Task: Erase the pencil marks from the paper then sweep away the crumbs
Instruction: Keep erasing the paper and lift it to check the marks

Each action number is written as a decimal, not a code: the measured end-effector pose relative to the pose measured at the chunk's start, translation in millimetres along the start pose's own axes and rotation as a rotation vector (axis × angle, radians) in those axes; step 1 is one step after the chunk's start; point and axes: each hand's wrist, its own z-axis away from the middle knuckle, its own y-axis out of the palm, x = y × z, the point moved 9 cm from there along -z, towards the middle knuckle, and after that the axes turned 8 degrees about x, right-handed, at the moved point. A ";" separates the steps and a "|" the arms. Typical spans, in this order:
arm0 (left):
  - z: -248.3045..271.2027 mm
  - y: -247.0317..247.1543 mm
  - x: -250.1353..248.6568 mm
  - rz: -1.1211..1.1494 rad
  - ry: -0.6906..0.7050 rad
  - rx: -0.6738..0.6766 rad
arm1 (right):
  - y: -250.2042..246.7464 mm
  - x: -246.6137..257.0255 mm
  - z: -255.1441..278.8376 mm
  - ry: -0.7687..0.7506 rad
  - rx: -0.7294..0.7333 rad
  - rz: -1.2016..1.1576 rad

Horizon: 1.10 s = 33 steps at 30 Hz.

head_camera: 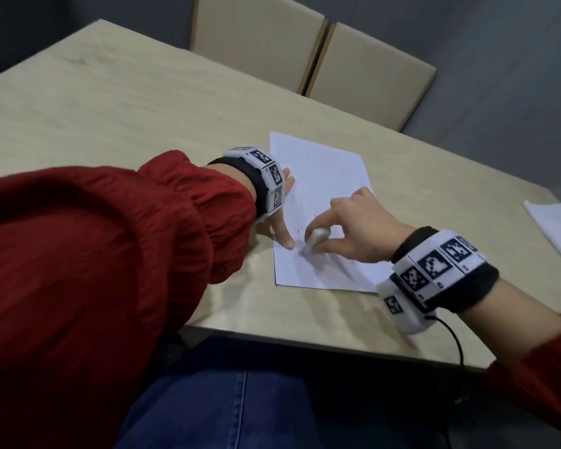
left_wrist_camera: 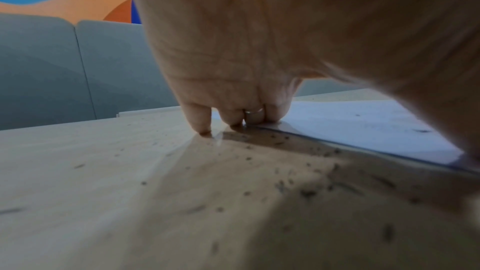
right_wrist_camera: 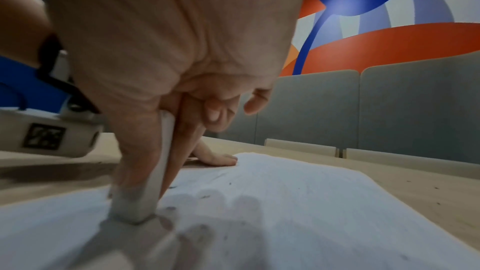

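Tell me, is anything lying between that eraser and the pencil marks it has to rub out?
Nothing visible is. The right hand pinches the eraser with its lower end already on the paper, among grey smudges. The left hand presses the sheet's left edge, off to the side of the eraser. Only crumbs lie around.

Worktop (head_camera: 117, 102) far and left of the paper (head_camera: 321, 170) lies bare — wide room to pass. Left hand (head_camera: 280, 218) blocks the paper's left edge, right hand (head_camera: 353, 228) with eraser (head_camera: 316, 238) blocks its near middle. Crumbs (left_wrist_camera: 306, 192) litter the worktop left of the paper; white sheet (head_camera: 554, 228) sits at the right edge.
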 end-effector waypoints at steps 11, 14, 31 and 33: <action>-0.2 -3.4 2.1 0.020 0.003 -0.051 | -29.5 -23.8 -46.1 0.134 -0.229 0.072; 0.7 -8.5 -3.4 -0.062 0.017 -0.059 | -14.9 -20.0 -18.0 0.056 -0.146 0.021; -0.2 -5.3 -1.0 -0.038 0.009 -0.040 | -2.8 -22.8 -18.2 0.050 0.025 -0.208; -0.8 -4.0 -2.1 -0.029 0.021 -0.028 | -18.7 -36.5 -38.8 0.113 -0.081 -0.200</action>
